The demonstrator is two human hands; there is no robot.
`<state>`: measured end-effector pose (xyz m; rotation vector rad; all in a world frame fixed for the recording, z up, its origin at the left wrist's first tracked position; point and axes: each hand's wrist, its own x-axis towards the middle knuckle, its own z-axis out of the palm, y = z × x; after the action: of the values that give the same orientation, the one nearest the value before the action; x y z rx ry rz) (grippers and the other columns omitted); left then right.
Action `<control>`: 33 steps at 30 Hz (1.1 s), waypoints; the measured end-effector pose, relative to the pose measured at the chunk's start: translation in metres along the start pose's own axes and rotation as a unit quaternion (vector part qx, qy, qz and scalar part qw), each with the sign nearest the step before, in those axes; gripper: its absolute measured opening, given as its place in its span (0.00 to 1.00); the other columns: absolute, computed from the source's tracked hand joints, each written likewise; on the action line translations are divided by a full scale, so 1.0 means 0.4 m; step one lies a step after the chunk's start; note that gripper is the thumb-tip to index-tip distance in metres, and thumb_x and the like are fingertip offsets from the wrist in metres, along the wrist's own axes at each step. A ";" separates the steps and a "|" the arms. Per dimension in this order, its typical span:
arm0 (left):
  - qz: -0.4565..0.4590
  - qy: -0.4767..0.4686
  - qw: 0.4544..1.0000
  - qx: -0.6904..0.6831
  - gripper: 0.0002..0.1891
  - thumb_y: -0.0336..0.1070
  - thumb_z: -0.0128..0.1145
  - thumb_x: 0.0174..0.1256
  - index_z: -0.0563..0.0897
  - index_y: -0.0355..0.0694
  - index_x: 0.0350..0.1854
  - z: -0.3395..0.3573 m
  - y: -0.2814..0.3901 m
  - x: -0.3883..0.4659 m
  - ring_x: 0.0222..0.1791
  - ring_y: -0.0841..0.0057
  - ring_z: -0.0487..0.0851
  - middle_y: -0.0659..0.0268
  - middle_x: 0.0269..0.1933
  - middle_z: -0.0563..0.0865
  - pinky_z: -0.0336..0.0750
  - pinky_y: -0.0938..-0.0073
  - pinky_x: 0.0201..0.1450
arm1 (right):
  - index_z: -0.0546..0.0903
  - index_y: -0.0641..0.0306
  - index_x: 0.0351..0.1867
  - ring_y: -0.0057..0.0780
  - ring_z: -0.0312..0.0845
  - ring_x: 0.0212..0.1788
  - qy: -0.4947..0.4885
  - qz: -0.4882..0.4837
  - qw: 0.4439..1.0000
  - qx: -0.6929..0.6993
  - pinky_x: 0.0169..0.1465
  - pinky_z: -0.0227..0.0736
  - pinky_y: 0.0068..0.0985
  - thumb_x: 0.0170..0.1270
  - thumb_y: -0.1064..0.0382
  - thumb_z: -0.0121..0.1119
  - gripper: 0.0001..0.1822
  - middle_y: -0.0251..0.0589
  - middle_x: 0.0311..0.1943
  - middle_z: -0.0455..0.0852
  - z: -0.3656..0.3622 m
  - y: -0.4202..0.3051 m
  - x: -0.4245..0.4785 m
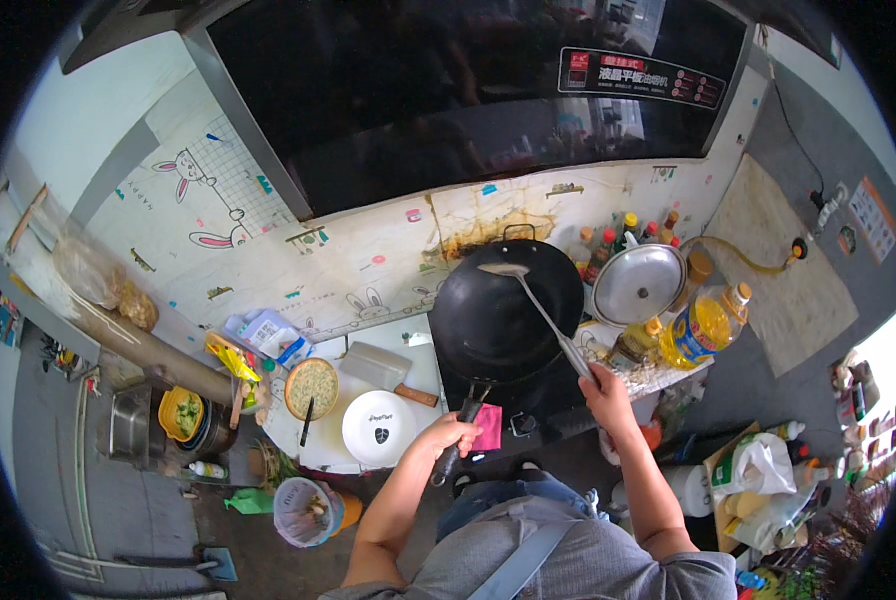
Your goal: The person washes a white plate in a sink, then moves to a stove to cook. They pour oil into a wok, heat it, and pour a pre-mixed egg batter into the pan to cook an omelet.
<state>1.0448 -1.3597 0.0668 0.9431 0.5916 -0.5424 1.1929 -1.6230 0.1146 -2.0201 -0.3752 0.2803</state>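
A black wok (478,322) sits on the stove (560,412) below the range hood, its inside dark with a slight sheen at the bottom. My left hand (450,435) grips the wok's handle (472,409), which points toward me. In my right hand (607,395) is the grey handle of a metal spatula (544,306); its blade rests over the far part of the wok. A pink cloth (489,429) hangs at the stove front beside my left hand.
Left of the stove, a counter holds a cleaver (379,365), a white plate (378,427) and a bowl of chopped food (311,388) with a black utensil. Oil bottles (699,326), sauce bottles and a pot lid (637,283) crowd the right. A lined bin (307,514) stands on the floor.
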 end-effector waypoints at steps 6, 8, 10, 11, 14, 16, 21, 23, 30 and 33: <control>-0.070 -0.012 0.997 0.020 0.12 0.28 0.59 0.57 0.68 0.45 0.23 0.008 0.068 -0.057 0.13 0.87 0.69 0.75 0.17 0.71 0.65 0.82 0.15 | 0.70 0.62 0.53 0.31 0.76 0.23 0.021 0.008 0.999 0.041 0.30 0.69 0.28 0.58 0.65 0.58 0.21 0.47 0.24 0.81 0.000 0.011 -0.012; -0.094 -0.010 0.995 0.024 0.11 0.29 0.59 0.57 0.68 0.44 0.23 0.002 0.090 -0.087 0.13 0.88 0.68 0.75 0.17 0.71 0.65 0.83 0.15 | 0.69 0.61 0.54 0.30 0.76 0.23 0.014 0.023 0.998 0.058 0.29 0.69 0.28 0.58 0.65 0.58 0.22 0.46 0.23 0.80 0.001 0.009 -0.016; -0.105 -0.007 0.993 0.048 0.09 0.29 0.57 0.58 0.70 0.42 0.25 -0.003 0.110 -0.119 0.13 0.87 0.68 0.75 0.17 0.70 0.64 0.82 0.15 | 0.68 0.61 0.54 0.30 0.75 0.23 0.004 0.048 0.996 0.079 0.29 0.68 0.28 0.58 0.65 0.58 0.22 0.44 0.22 0.80 0.000 0.003 -0.020; -0.109 -0.003 0.992 0.063 0.07 0.30 0.57 0.60 0.71 0.40 0.26 -0.005 0.115 -0.134 0.13 0.86 0.68 0.76 0.17 0.70 0.63 0.81 0.15 | 0.68 0.61 0.54 0.25 0.72 0.21 0.002 0.040 0.996 0.079 0.27 0.66 0.24 0.59 0.66 0.57 0.21 0.40 0.21 0.77 0.003 0.007 -0.021; -0.099 0.059 0.988 0.102 0.10 0.30 0.58 0.58 0.69 0.41 0.23 0.006 0.118 -0.176 0.13 0.85 0.68 0.74 0.16 0.70 0.64 0.80 0.15 | 0.67 0.61 0.55 0.15 0.65 0.19 0.001 0.022 0.997 0.079 0.23 0.61 0.17 0.61 0.67 0.55 0.20 0.30 0.20 0.73 0.011 0.026 -0.023; -0.089 0.080 0.983 0.136 0.10 0.29 0.58 0.57 0.69 0.41 0.26 -0.013 0.102 -0.182 0.14 0.84 0.70 0.72 0.17 0.71 0.66 0.80 0.16 | 0.67 0.61 0.54 0.15 0.65 0.19 0.003 0.019 0.996 0.082 0.23 0.61 0.17 0.61 0.67 0.55 0.20 0.30 0.20 0.73 0.019 0.034 -0.021; -0.040 0.120 0.971 0.201 0.10 0.27 0.57 0.56 0.68 0.40 0.23 -0.024 0.084 -0.167 0.14 0.81 0.71 0.69 0.17 0.73 0.69 0.76 0.16 | 0.68 0.62 0.53 0.26 0.72 0.21 0.005 0.023 0.997 0.072 0.27 0.66 0.25 0.59 0.65 0.57 0.20 0.39 0.21 0.77 0.035 0.036 -0.021; -0.017 0.125 0.972 0.199 0.09 0.28 0.57 0.56 0.70 0.39 0.22 -0.018 0.082 -0.145 0.13 0.80 0.72 0.68 0.16 0.73 0.69 0.76 0.16 | 0.68 0.63 0.53 0.32 0.75 0.23 0.008 0.029 0.997 0.069 0.29 0.68 0.29 0.58 0.65 0.57 0.21 0.44 0.22 0.79 0.045 0.042 -0.016; 0.012 0.084 0.983 0.163 0.09 0.28 0.58 0.54 0.72 0.41 0.20 -0.039 0.049 -0.022 0.14 0.80 0.73 0.69 0.16 0.74 0.69 0.77 0.17 | 0.64 0.61 0.51 0.19 0.66 0.21 0.036 -0.018 0.997 0.069 0.25 0.63 0.20 0.61 0.69 0.53 0.17 0.34 0.20 0.72 0.103 0.065 -0.049; 0.014 0.093 0.986 0.138 0.09 0.28 0.57 0.54 0.72 0.41 0.19 -0.024 0.049 -0.008 0.14 0.80 0.73 0.70 0.16 0.74 0.69 0.77 0.17 | 0.64 0.62 0.51 0.21 0.67 0.21 0.058 -0.018 0.998 0.025 0.25 0.63 0.22 0.61 0.70 0.53 0.17 0.36 0.20 0.73 0.118 0.056 -0.064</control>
<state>1.0533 -1.3414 0.0757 1.2730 0.6800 -0.5234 1.1557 -1.6040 0.0742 -1.9684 -0.3286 0.1490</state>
